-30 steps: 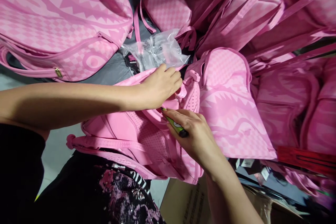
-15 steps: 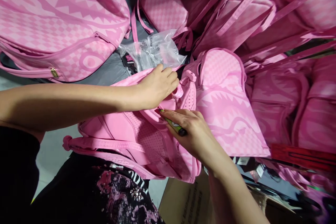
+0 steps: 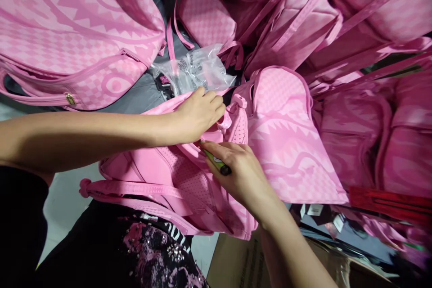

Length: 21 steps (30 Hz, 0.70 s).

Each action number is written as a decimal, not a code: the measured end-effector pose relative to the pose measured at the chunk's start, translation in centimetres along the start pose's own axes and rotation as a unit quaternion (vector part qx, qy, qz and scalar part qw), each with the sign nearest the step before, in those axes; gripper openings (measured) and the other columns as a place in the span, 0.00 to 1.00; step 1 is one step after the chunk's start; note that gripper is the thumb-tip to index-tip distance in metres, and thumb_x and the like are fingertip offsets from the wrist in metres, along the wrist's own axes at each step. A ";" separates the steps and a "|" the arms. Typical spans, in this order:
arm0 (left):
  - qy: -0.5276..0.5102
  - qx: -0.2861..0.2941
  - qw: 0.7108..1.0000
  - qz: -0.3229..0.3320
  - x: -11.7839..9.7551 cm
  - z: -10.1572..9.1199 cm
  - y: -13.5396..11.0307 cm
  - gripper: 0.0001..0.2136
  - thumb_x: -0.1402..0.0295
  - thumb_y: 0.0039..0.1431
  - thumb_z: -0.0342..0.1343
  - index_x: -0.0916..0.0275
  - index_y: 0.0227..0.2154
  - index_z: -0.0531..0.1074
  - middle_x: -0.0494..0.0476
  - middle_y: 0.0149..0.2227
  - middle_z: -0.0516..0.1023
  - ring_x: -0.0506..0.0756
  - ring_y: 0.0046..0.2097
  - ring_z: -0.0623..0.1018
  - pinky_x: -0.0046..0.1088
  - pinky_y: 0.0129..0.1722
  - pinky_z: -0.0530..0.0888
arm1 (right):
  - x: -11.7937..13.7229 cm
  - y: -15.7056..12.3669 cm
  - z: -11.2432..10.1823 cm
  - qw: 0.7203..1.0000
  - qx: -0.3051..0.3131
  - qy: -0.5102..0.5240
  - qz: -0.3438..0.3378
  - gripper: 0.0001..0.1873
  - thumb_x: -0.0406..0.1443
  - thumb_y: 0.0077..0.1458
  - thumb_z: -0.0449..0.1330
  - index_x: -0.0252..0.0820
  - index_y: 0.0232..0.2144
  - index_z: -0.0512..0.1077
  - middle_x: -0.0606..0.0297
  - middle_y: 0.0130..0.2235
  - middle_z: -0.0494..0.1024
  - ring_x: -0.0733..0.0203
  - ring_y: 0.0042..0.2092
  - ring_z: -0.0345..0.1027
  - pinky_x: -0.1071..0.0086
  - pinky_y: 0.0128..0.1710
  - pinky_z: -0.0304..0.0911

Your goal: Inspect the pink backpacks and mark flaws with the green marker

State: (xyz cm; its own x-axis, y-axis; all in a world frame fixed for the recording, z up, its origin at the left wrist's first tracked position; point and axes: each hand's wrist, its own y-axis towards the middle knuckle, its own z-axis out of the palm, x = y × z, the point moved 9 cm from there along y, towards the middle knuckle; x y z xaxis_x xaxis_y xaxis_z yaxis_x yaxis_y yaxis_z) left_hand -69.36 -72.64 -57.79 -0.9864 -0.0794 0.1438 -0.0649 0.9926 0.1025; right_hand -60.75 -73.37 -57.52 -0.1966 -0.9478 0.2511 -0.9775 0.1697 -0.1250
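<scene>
A pink backpack (image 3: 143,164) lies across my lap, its perforated back panel and shoulder straps facing up. My left hand (image 3: 202,110) grips this backpack near its top, fingers curled over the pink material; what lies under the palm is hidden. Close below it, my right hand (image 3: 234,159) is closed around a small green-and-black handled tool (image 3: 218,162). The tool's front end points at the backpack beside a padded strap, just under my left hand. Its tip is too small and covered to make out.
A large pink checked backpack (image 3: 111,31) lies at the left on a grey surface (image 3: 135,92). Clear plastic packaging (image 3: 199,69) sits behind my left hand. Another pink bag (image 3: 283,139) stands at the right, with several more behind it. A cardboard box (image 3: 232,261) is below.
The whole view has shifted slightly, so the hands and backpack appear a little further left. Both hands keep their grips, with almost no movement against the backpack.
</scene>
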 end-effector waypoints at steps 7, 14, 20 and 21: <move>-0.051 0.162 0.985 -0.027 2.5 -0.7 -1.5 0.49 0.63 0.53 0.66 0.56 0.72 0.41 0.68 0.72 0.46 0.72 0.66 0.60 0.45 0.58 0.67 | -0.3 -1.6 0.0 0.989 -0.106 0.105 0.020 0.17 0.33 0.62 0.59 0.43 0.53 0.75 0.61 0.43 0.84 0.53 0.40 0.77 0.55 0.44 0.67; -0.019 0.199 0.976 -0.088 2.6 -1.8 -3.5 0.56 0.68 0.55 0.65 0.50 0.71 0.25 0.74 0.73 0.35 0.75 0.63 0.64 0.41 0.48 0.75 | 1.2 -0.7 1.3 0.930 -0.234 0.282 -0.033 0.18 0.32 0.61 0.57 0.38 0.53 0.76 0.57 0.50 0.82 0.55 0.48 0.79 0.60 0.50 0.72; 0.043 0.198 0.974 -0.102 2.3 -1.3 -3.1 0.54 0.73 0.55 0.62 0.51 0.71 0.26 0.76 0.70 0.49 0.73 0.60 0.68 0.39 0.45 0.75 | 0.6 -0.7 2.4 0.913 -0.266 0.310 -0.015 0.19 0.33 0.60 0.58 0.34 0.52 0.77 0.53 0.49 0.82 0.50 0.46 0.80 0.58 0.49 0.74; 0.047 0.191 0.976 -0.097 2.5 -1.1 -3.0 0.53 0.73 0.55 0.62 0.51 0.71 0.26 0.76 0.68 0.52 0.72 0.58 0.69 0.38 0.44 0.75 | 0.6 -0.8 2.4 0.912 -0.269 0.308 -0.016 0.19 0.33 0.60 0.58 0.34 0.52 0.77 0.52 0.48 0.83 0.49 0.46 0.80 0.58 0.49 0.74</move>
State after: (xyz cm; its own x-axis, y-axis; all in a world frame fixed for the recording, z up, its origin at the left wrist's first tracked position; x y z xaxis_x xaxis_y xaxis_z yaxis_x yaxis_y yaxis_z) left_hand -71.46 -75.92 -56.63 -0.9333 -0.2585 0.2491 -0.3174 0.9185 -0.2360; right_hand -59.89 -74.70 -59.59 -0.0112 -0.6505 0.7594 -0.8465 0.4104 0.3391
